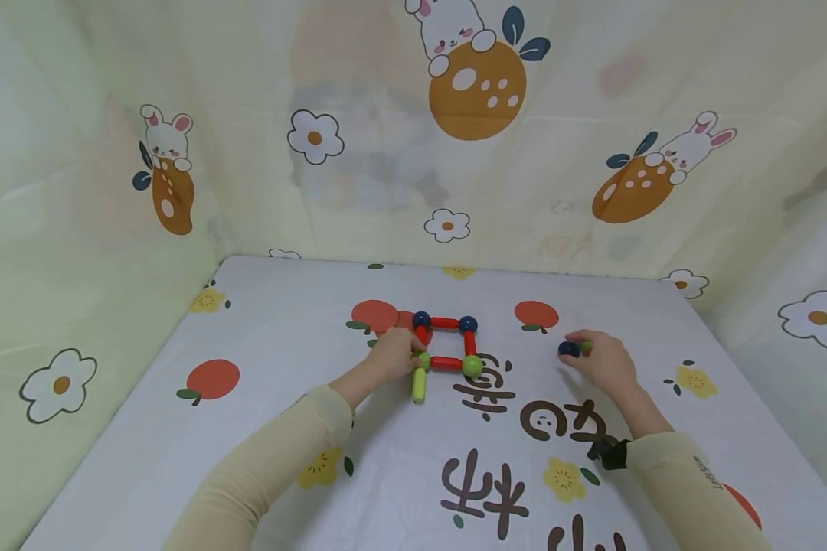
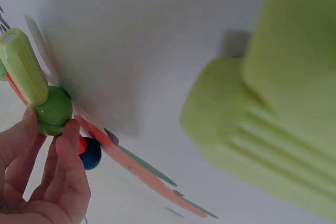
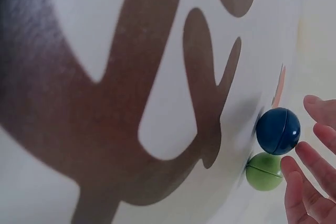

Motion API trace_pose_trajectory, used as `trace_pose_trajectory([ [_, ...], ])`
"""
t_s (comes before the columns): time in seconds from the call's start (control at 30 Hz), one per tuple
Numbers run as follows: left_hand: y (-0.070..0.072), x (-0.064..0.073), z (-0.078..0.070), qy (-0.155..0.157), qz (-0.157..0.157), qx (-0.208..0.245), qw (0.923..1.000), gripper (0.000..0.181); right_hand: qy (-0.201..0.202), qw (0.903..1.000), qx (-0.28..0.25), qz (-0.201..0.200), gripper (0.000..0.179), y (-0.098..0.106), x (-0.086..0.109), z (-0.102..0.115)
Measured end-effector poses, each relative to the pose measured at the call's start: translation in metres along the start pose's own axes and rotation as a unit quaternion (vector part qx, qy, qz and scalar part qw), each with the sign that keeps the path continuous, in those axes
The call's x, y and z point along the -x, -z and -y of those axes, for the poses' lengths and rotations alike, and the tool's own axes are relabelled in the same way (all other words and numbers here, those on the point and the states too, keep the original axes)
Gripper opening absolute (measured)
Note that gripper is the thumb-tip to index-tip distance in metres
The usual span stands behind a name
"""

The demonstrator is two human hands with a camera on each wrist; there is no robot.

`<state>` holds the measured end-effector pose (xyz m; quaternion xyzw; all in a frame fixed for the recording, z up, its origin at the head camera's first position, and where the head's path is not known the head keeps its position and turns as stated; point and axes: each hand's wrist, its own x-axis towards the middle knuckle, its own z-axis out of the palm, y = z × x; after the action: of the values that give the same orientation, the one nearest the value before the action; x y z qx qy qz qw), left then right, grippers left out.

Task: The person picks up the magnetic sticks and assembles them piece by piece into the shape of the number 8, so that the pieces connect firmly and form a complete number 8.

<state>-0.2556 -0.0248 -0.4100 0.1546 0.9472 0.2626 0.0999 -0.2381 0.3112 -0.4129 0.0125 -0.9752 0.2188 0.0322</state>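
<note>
A square of red rods with balls at its corners lies on the table. Its far corners are dark blue balls; its near corners are green balls. My left hand pinches the near-left green ball between thumb and fingertips. From that ball a ribbed green rod sticks out. To the right, my right hand is at a loose blue ball and a loose green ball. In the right wrist view its fingers are spread beside them, thumb apart.
The printed tablecloth covers the table, with fruit, flowers and brown lettering. Patterned curtains hang at the back and sides. A black strap piece sits at the right cuff.
</note>
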Motion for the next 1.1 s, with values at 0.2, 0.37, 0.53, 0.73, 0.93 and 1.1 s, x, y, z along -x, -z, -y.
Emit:
trace_pose_trajectory([
  [0.2,-0.001,-0.001,0.0,-0.003,0.0,-0.007,1.0,0.028,-0.007,1.0,-0.002,0.003,0.043,-0.003,-0.002,-0.004],
  [0.37,0.0,0.0,-0.001,-0.005,-0.002,-0.011,0.9999,0.027,-0.023,0.9997,-0.005,0.008,0.043,-0.004,-0.002,-0.004],
  [0.53,0.001,0.0,-0.003,-0.002,-0.003,-0.015,0.9999,0.027,-0.014,0.9997,-0.017,0.01,0.036,-0.005,-0.004,-0.005],
  [0.73,0.001,0.001,-0.002,-0.002,-0.003,-0.019,0.9998,0.027,0.006,0.9986,-0.038,0.036,0.034,-0.009,-0.006,-0.002],
  [0.93,0.0,0.001,-0.001,-0.002,-0.002,-0.014,0.9999,0.028,0.023,0.9954,-0.059,0.071,0.033,-0.014,0.0,0.013],
  [1.1,0.0,0.0,0.001,-0.003,-0.003,-0.014,0.9999,0.028,0.056,0.992,-0.076,0.084,0.03,-0.019,0.007,0.032],
])
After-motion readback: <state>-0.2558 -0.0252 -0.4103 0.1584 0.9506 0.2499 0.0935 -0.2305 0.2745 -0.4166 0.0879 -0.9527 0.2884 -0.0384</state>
